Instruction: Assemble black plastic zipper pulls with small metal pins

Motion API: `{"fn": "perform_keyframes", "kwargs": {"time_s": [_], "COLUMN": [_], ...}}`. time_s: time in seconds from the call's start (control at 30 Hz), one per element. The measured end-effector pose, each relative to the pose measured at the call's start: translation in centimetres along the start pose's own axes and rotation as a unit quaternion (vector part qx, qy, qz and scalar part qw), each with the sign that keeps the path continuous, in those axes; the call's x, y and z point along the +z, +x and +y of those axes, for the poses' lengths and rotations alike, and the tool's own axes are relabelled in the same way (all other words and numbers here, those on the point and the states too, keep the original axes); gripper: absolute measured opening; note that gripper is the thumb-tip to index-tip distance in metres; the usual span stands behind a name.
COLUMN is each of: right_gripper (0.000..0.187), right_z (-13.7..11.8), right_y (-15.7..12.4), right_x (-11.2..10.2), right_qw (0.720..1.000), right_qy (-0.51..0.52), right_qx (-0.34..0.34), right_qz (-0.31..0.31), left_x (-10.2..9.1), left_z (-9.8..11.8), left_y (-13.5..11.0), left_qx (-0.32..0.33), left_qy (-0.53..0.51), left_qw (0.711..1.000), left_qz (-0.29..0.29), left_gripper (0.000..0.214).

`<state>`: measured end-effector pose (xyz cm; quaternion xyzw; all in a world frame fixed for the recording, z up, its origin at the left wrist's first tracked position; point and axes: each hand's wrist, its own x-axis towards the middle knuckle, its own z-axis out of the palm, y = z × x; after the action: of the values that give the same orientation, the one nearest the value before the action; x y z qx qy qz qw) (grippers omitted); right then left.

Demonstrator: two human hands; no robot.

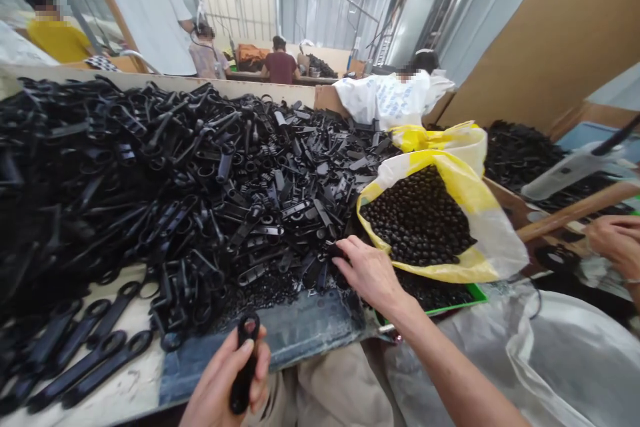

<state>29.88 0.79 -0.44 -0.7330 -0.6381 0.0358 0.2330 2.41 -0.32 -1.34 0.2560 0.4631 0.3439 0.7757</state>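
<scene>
- While the left hand [220,373] stood low in front of the person's lap, its fingers and thumb were closed around a black handle [243,370].
- The black handle was held nearly upright, ring end up, just off the near edge of a blue-grey board [295,327].
- The right hand [367,270] reached to the near edge of a pile of black parts [175,147], its fingers bent close together; whether they gripped a small dark piece at their tips could not be told.
- To the left, a row of loose handles [107,367] lay slantwise on a pale tabletop [127,390], beside the pile.
- Just beyond the right wrist stood an open yellow and white bag [450,271], with many black balls [417,217] inside.
- Under the near side of the bag, the rim of a green tray [473,300] showed.
- Behind the pile, a white covering [395,100] bore blue print, too blurred to read.
- At the right edge, a co-worker's hand [617,243] was near a wooden bar [575,213].
- Farther back were people in a yellow top [57,39], a white shirt [143,7] and a dark red shirt [280,67].
</scene>
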Motion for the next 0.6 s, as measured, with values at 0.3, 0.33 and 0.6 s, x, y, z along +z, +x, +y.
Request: {"fn": "perform_keyframes", "kwargs": {"time_s": [0.3, 0.33, 0.6], "right_gripper": [0.029, 0.029, 0.046], "right_z": [2.1, 1.6, -8.7], "right_y": [-0.3, -0.7, -7.3], "right_x": [-0.5, -0.9, 1.6], "right_qw": [0.974, 0.965, 0.814], "right_qy": [0.212, 0.249, 0.555], "right_qx": [-0.008, 0.008, 0.131], "right_qz": [0.075, 0.082, -0.115], "left_x": [-1.0, -1.2, -0.9], "left_z": [-0.7, -0.7, -0.2], "left_y": [0.1, 0.0, 0.1], "left_qx": [0.024, 0.025, 0.062], "left_qy": [-0.038, -0.045, -0.080], "left_qw": [0.999, 0.999, 0.994], "left_qz": [-0.003, -0.001, 0.033], "left_gripper": [0.040, 0.043, 0.049]}}
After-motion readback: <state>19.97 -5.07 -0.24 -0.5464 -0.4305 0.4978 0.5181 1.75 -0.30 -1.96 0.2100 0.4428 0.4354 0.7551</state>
